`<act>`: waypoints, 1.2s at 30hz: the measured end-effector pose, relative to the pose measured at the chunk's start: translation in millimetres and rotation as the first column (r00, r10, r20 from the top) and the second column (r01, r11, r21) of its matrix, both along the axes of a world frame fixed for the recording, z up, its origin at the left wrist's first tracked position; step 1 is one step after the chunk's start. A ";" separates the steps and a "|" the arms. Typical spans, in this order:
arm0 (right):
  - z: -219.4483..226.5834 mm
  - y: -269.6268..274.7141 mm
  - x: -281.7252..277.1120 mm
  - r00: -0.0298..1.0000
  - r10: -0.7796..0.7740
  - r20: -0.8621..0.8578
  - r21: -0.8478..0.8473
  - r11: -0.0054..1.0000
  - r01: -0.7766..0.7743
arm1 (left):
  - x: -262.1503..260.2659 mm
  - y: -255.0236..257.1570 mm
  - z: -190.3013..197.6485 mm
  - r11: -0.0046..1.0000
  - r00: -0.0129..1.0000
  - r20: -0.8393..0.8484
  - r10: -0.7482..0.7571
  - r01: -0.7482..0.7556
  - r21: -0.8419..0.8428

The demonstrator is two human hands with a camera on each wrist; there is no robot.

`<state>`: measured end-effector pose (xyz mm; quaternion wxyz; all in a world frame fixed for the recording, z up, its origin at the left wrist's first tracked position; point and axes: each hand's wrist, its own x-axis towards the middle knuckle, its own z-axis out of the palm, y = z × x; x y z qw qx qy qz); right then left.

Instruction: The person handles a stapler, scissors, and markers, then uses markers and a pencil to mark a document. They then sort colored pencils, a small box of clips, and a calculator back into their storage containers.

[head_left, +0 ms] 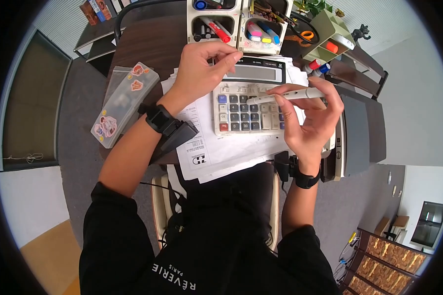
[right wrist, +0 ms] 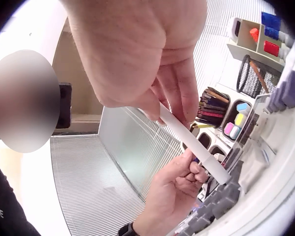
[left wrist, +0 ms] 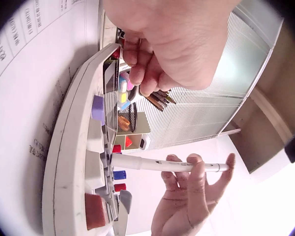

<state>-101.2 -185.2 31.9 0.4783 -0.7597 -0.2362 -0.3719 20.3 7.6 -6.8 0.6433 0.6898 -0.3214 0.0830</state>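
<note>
My right hand [head_left: 312, 115] pinches a white pen [head_left: 285, 96] between thumb and fingers, over the right part of the calculator [head_left: 221, 129]. The pen slants toward the keys, its thick end close over the dark number keys [right wrist: 221, 196] in the right wrist view. My left hand [head_left: 202, 69] hovers at the calculator's upper left, beside the display [head_left: 253, 73], which it partly hides. Its fingers [left wrist: 150, 73] are curled, with the thumb against the index finger; nothing shows in that grip. Printed sheets [head_left: 197, 147] lie beneath the calculator.
A clear pencil case [head_left: 125, 101] with stickers lies at the left. Behind the calculator stands a white organiser [head_left: 214, 11] holding markers and highlighters [head_left: 263, 33]. A green holder [head_left: 325, 44] and red and blue markers [head_left: 317, 68] stand at the back right. A grey machine [head_left: 362, 132] is at the right.
</note>
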 end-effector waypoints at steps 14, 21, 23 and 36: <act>8.1 13.2 -11.4 0.997 -0.027 -0.076 -0.073 0.997 0.022 | -0.6 -1.2 2.5 0.999 1.000 -0.008 0.024 -0.024 0.034; 15.2 9.2 -23.1 0.998 -0.048 -0.038 -0.082 0.996 0.045 | -0.9 -1.5 0.5 1.000 1.000 -0.011 0.015 -0.015 0.013; 11.5 13.6 -25.1 0.992 -0.028 -0.123 -0.119 0.993 0.013 | -0.2 -1.5 -0.3 1.000 1.000 -0.015 0.012 -0.012 0.005; 18.7 19.0 -35.0 0.991 -0.075 -0.110 -0.184 0.981 0.054 | -0.2 -0.6 1.8 0.999 1.000 -0.012 0.014 -0.013 0.033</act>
